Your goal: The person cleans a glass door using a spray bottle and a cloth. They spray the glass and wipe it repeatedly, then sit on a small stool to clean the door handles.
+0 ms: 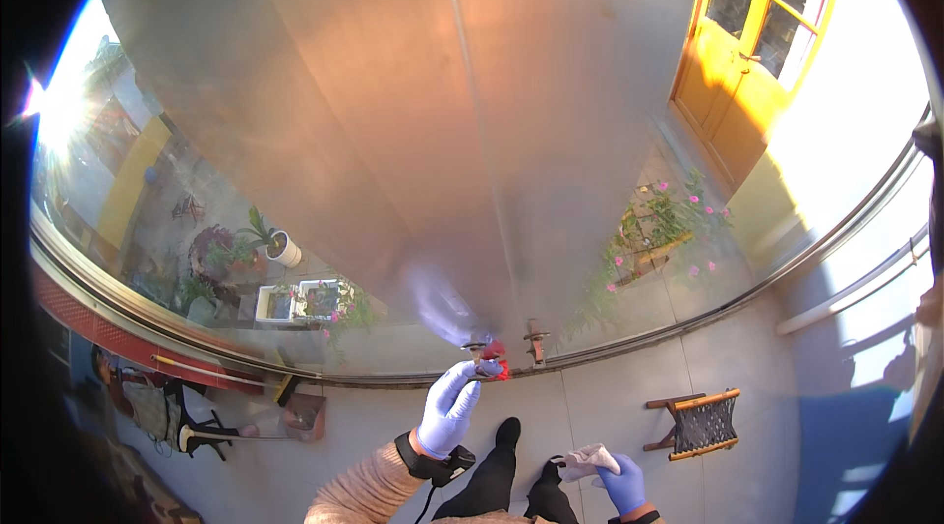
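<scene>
My left hand [446,406], in a blue-violet disposable glove, has its fingers closed at a small metal door handle [476,347]. A piece of red cloth or ribbon [503,369] hangs by the fingertips. Just to the right, a second handle [536,343] sits across the seam on the tall, smooth door panels [413,118], which mirror the glove faintly. My right hand [624,483], gloved alike, holds a crumpled white cloth [590,461] low by my feet, apart from the door.
Right of me stands a small folding stool [704,424] on the tiled floor [612,399]. To the left are a long-handled dustpan [304,417] and a seated person [147,402]. Beyond the glass are potted plants [284,247], pink flowers [664,222] and a yellow door [745,81].
</scene>
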### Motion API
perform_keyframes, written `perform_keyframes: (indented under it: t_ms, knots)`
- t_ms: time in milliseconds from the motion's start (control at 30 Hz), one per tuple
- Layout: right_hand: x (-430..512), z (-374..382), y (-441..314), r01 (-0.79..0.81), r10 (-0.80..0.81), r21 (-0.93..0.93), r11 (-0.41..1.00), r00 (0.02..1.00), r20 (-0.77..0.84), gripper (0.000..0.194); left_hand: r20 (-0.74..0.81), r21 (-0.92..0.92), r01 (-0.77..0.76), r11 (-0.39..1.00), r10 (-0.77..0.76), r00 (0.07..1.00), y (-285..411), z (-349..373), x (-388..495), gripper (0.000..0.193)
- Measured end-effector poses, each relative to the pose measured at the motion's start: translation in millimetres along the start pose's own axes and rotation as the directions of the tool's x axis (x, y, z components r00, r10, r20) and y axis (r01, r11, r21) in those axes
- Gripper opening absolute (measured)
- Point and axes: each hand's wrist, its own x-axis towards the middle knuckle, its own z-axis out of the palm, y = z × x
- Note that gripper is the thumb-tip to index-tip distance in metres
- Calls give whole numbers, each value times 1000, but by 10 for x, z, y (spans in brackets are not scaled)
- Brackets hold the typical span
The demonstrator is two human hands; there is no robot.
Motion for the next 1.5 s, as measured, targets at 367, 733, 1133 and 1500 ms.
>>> perform_keyframes:
  t_ms: [367,733,1133,1500]
  knots:
    - [85,245,133,-57,56,9,998,996,76,23,88,-226,45,973,-25,996,-168,-24,121,26]
    - [285,48,-1832,661,-667,-101,744,725,-169,34,71,-187,127,974,-116,991,-293,33,138,33]
    - [688,458,-3548,631,-998,-774,-40,14,63,45,-21,-229,88,969,-95,995,-499,164,213,32]
    - [791,424,-3471,533,-992,-845,-33,82,91,45,-69,-200,57,978,-72,995,-533,205,230,33]
